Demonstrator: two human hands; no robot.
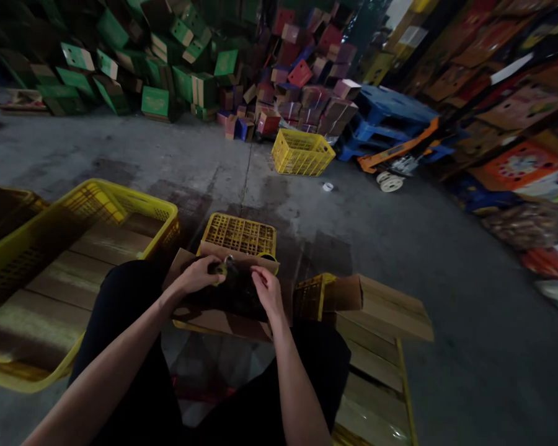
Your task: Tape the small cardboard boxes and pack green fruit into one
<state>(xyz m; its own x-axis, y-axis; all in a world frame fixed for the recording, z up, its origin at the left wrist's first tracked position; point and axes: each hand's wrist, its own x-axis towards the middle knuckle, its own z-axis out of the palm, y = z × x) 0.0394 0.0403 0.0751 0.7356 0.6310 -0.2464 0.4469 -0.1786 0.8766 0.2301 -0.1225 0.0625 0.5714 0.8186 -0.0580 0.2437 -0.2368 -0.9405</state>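
Note:
An open cardboard box [223,321] with its flaps spread rests on a yellow crate [239,232] between my knees. The inside of the box is dark, and its contents are hard to make out. Over its left part, my left hand [199,275] has its fingers closed around a small yellowish-green thing [221,271], too dim to name. Something small and shiny [230,263] shows just right of it. My right hand [267,290] is at the right side of the box, thumb and fingers drawn together; whatever they may hold is hidden.
At left stands a large yellow crate [174,217] with closed cardboard boxes [81,272]. More cardboard boxes [372,365] are at my right. Across the floor are a yellow crate [303,155], blue pallets [390,111], an orange pallet jack [400,152] and heaped green boxes [155,102].

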